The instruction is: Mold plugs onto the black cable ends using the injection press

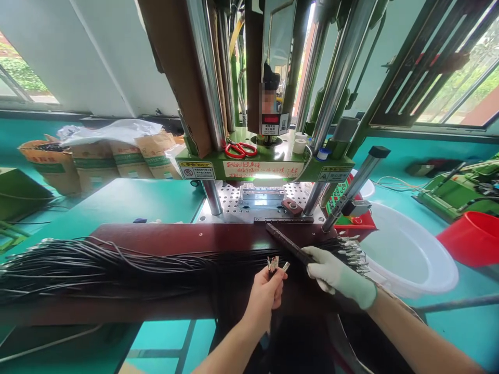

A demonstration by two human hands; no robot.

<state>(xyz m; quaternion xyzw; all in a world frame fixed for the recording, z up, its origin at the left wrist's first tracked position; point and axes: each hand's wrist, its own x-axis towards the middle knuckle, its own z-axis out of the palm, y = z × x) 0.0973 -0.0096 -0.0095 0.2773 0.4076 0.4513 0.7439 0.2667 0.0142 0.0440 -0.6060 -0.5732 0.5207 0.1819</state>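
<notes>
My bare left hand [263, 293] is closed around a few cable ends, and their metal connectors [274, 264] stick up past the thumb. My right hand [337, 275], in a whitish glove, grips the near end of a dark narrow bar [287, 243]. The bar's far end points left and away, over the brown bench [187, 235]. Beneath and beyond both hands lies a long bundle of black cables [156, 264] across the bench. Silvery connectors [355, 254] fan out at the bundle's right end, beside the glove.
Ahead stands a green press [202, 166] with steel columns. A clear fixture [261, 196] sits on its perforated plate, near a small brown block [292, 206]. Red-handled scissors [240, 150] lie above. To the right are a white tub [413, 249] and a red bucket [473, 239].
</notes>
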